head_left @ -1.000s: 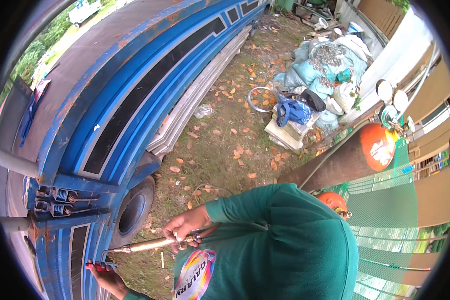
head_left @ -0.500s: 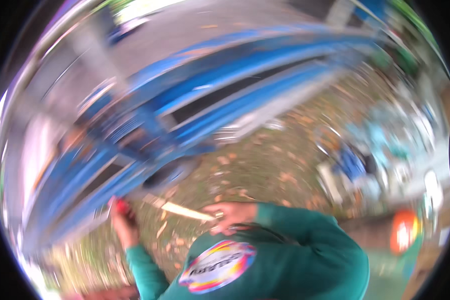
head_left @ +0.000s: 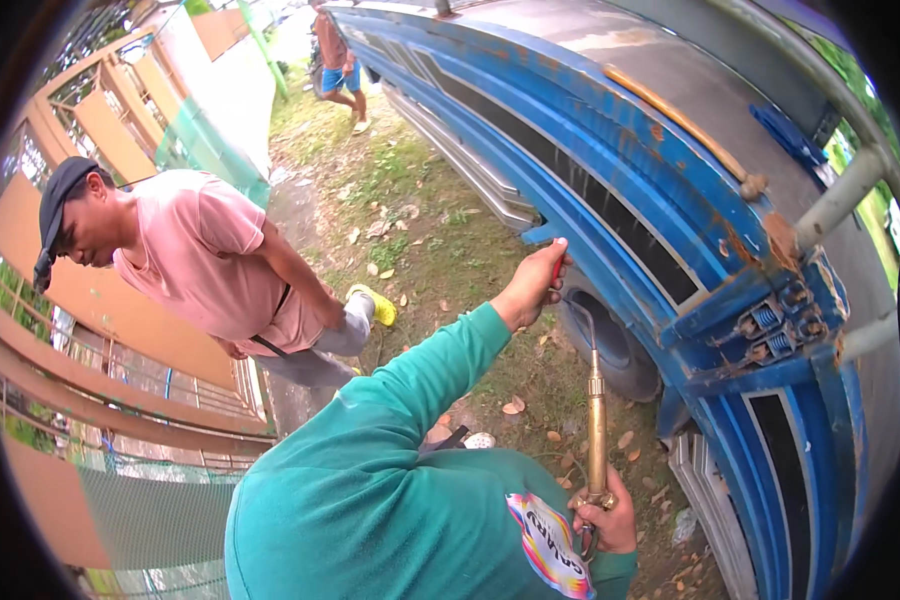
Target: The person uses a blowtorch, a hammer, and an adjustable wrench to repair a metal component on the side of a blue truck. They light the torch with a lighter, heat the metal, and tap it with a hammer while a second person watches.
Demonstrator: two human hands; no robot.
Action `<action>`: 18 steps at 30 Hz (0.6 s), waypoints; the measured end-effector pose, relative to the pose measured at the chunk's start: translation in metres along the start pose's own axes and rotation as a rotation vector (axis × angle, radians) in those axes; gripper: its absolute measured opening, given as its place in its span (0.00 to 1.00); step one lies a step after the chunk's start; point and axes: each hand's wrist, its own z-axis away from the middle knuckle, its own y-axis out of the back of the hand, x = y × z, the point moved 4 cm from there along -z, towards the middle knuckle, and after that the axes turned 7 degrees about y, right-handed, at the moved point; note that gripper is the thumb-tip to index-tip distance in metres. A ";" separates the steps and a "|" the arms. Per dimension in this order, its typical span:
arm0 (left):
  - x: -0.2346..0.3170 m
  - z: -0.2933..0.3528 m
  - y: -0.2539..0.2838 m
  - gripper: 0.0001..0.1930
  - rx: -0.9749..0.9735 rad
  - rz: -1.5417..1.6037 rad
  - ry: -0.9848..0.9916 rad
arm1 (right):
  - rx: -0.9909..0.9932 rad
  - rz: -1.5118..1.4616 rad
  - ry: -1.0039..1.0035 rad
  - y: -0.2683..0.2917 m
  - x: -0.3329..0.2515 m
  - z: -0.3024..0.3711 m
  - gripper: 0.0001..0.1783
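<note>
My left hand (head_left: 532, 290) is closed around a small red lighter-like object (head_left: 558, 266), mostly hidden by the fingers, close to the blue truck side panel (head_left: 650, 190). Lower down, my right hand (head_left: 610, 515) grips a brass gas torch (head_left: 597, 430) by its valve end. The torch points upward, and its thin bent metal tip (head_left: 590, 330) is just below my left hand, apart from it. Behind the tip is a black truck tyre (head_left: 625, 365) under the panel.
A person in a pink shirt (head_left: 195, 250) stands at the left, beside a brown fence (head_left: 120, 390). Another person in blue shorts (head_left: 342, 78) is farther back. Rusty hinge springs (head_left: 770, 330) sit at the truck's corner. Leaf-strewn grass (head_left: 400, 235) lies alongside.
The view has swung leftward along the truck, bringing the people and fence into sight. My left arm now reaches forward, and the torch, earlier sideways, points upward toward the left hand.
</note>
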 end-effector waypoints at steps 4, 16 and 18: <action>-0.010 0.025 0.011 0.21 0.043 0.065 -0.028 | -0.017 -0.005 0.034 -0.010 -0.009 -0.020 0.52; -0.018 0.046 0.022 0.27 0.109 0.292 -0.048 | -0.057 0.052 0.050 -0.039 -0.021 -0.067 0.45; -0.015 0.046 0.026 0.27 0.117 0.329 -0.070 | -0.050 0.052 0.055 -0.044 -0.024 -0.069 0.45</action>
